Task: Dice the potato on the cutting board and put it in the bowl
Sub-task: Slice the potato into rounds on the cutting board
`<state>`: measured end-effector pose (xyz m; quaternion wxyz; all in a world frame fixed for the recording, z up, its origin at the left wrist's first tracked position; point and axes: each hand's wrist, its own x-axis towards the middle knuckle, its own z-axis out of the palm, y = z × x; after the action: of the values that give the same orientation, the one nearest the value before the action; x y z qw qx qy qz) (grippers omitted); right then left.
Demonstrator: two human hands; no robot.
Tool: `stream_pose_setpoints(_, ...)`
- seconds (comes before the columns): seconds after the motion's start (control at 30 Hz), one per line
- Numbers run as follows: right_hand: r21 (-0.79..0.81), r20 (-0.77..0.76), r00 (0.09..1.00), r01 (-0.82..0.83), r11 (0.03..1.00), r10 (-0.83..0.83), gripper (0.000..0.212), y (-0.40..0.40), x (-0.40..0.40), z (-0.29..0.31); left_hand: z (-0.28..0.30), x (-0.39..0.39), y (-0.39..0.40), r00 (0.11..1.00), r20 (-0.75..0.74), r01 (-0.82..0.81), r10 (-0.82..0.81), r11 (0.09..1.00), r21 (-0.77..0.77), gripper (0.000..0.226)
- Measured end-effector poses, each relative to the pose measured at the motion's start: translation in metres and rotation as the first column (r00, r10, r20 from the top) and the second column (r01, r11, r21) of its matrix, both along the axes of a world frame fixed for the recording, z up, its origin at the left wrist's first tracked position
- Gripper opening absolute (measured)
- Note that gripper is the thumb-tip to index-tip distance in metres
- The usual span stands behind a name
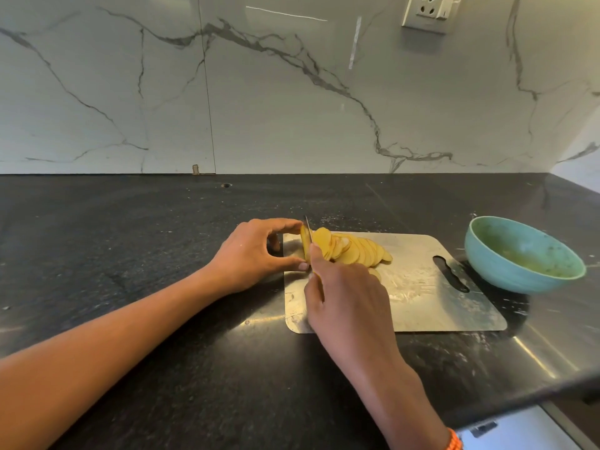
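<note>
A steel cutting board [422, 287] lies on the black counter. Across its far left part leans a row of thin yellow potato slices [354, 250]. My left hand [256, 254] pinches the last piece of potato [304, 239] upright at the board's left edge, thumb near and fingers far. My right hand [347, 297] grips a knife handle, forefinger stretched along it. The knife blade [307, 228] stands between the held piece and the slices. A light blue bowl [487, 271] sits just right of the board, with greenish residue inside.
The black stone counter [130, 254] spreads wide to the left and behind the board. Its front edge runs diagonally at the lower right. A marble wall rises at the back, with a white socket [428, 11] high on it.
</note>
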<state>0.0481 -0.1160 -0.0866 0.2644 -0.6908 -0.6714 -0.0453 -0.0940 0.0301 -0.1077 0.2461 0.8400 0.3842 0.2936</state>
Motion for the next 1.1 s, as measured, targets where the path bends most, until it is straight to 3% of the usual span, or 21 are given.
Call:
stream_pose_setpoints(0.2,0.067,-0.036,0.997,0.070,0.995,-0.068,0.048,-0.001,0.001,-0.007,-0.005,-0.001,0.003,0.999,0.043,0.000,-0.002,0.999,0.046,0.079)
stream_pose_setpoints(0.33,0.090,-0.081,0.996,0.048,0.995,-0.040,0.046,-0.001,0.000,-0.009,-0.003,0.001,0.001,0.996,0.068,-0.068,0.051,0.958,0.278,0.048)
stream_pose_setpoints(0.6,0.043,-0.007,1.000,0.013,0.999,-0.013,0.050,0.002,-0.005,-0.010,-0.007,0.008,0.009,0.999,-0.045,0.035,-0.014,0.857,0.515,0.031)
stream_pose_setpoints(1.1,0.028,0.044,0.999,-0.009,1.000,0.008,0.056,0.005,-0.003,-0.015,-0.003,0.009,0.008,0.995,-0.091,0.024,0.039,0.797,0.604,0.027)
